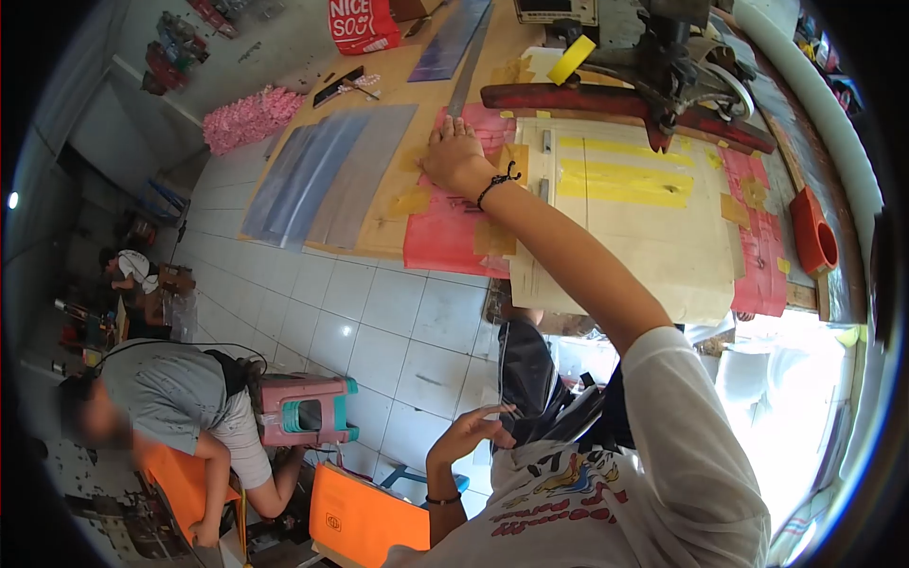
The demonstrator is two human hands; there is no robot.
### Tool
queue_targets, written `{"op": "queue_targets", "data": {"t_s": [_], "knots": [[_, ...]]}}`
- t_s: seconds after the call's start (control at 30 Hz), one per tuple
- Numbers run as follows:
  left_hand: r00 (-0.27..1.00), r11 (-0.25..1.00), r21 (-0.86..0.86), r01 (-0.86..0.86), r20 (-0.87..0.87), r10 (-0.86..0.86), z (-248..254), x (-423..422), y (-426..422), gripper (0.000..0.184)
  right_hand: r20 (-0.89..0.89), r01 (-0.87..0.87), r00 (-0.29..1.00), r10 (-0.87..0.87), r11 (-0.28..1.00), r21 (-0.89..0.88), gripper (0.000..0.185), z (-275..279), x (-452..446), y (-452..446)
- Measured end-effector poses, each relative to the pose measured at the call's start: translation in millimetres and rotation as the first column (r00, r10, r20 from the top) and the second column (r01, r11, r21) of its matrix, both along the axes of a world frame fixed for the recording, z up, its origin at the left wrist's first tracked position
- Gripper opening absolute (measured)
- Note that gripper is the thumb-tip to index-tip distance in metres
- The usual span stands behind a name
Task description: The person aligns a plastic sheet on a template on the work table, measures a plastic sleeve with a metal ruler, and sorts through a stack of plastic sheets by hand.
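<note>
The pale wooden worktop (393,80) carries overlapping clear plastic sheets (327,175) at its left, reaching the near edge. Beside them lies a red sheet (440,232), patched with brown tape (494,237), with a cream board (644,251) over its middle. A long grey strip (468,71) runs back from the red sheet, next to a blue sheet (443,45). Farther left stand a red bag (362,26) and, nearer, a black bar-like object (337,85).

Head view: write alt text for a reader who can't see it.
The right hand lies palm-down on a worktable's red sheet, at the end of a long grey strip; the left hand is held low. At lower left, a co-worker leans over orange material.
</note>
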State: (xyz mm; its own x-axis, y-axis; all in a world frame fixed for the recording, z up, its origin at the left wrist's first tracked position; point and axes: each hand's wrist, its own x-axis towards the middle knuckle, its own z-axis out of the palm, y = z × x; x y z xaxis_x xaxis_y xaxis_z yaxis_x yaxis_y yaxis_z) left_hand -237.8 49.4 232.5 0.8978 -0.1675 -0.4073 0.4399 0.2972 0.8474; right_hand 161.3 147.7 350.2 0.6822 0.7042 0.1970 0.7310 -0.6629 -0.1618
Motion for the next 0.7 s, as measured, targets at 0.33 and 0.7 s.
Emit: {"op": "queue_targets", "data": {"t_s": [0.33,0.7], "knots": [[0.998,0.967,-0.246,0.060,0.051,-0.049,0.5,-33.4,21.9,0.030,0.080,0.347,0.926,-0.369,0.915,0.206,0.035,3.5,34.4,28.7],[0.886,0.932,0.183,-0.314,-0.297,0.357,-16.7,-53.2,6.6,0.054,-0.224,0.312,0.898,-0.379,0.906,-0.285,0.036,55.3,-19.5,9.2]]}}
